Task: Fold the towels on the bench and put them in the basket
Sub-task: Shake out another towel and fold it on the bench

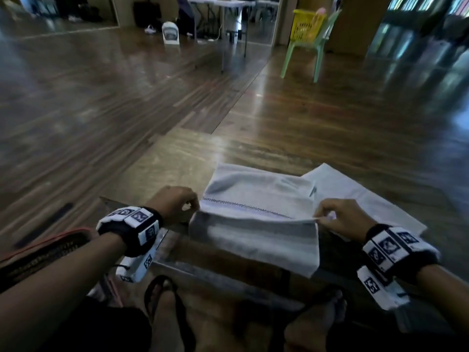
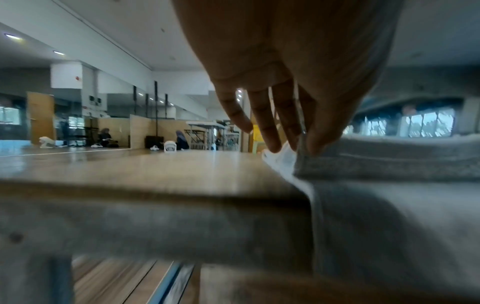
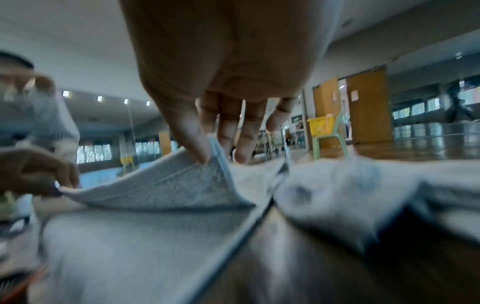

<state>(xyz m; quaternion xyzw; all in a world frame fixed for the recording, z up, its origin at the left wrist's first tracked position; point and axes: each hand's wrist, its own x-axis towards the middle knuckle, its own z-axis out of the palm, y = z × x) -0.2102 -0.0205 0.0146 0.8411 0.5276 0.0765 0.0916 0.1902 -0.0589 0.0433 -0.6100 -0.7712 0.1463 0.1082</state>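
left hand (image 1: 175, 203) pinches the left corner of the grey towel (image 1: 256, 196), thumb and fingers pressed together on the hem; the left wrist view shows the fingertips (image 2: 315, 142) closed on a thick doubled edge. the towel lies on the wooden bench (image 1: 177, 161), its near part hanging over the front edge toward the person's feet, its upper layer held just off the surface between the two hands. right hand (image 1: 340, 217) pinches the right corner of the same layer, thumb on top, other fingers curled under; the right wrist view shows the terry edge lifted in a soft curve. a second white towel (image 1: 355, 191) lies flat on the bench, just beyond and to the right, partly under the grey one. the yellow basket (image 1: 308, 25) sits on a green chair (image 1: 304, 54), well apart across the floor.

handling, judged: terry cloth, light, limp, sags between grips, not slippery, nothing fragile. best held at the two corners of one hem so the edge stays taut and lines up on folding; a single mid-edge grip would likely let it bunch. the hanging part may drag the towel off the bench if released.
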